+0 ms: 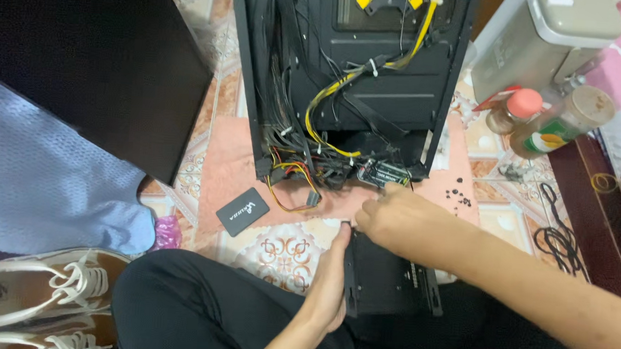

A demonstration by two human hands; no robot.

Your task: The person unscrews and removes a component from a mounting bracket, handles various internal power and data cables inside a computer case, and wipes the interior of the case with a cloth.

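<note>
Head view, looking down at an open black steel computer case (345, 76) lying on a pink cloth mat (232, 170) on the patterned tile floor (284, 252). The left hand (329, 280) lies flat, fingers extended, against the left edge of a black rectangular metal drive cage (383, 276) resting on the lap, at the mat's near edge. The right hand (397, 219) is loosely curled over the cage's top edge, fingertips reaching toward the small black circuit-labelled drive (382, 174) at the case's open lower edge; whether it pinches anything cannot be told. The step appears to be seating or freeing the cage, which would call for alignment with the bay. A flat black drive (242, 211) lies on the mat. The yellow-and-black cable bundle (329, 111) hides the bay interior; the case top is cut off.
</note>
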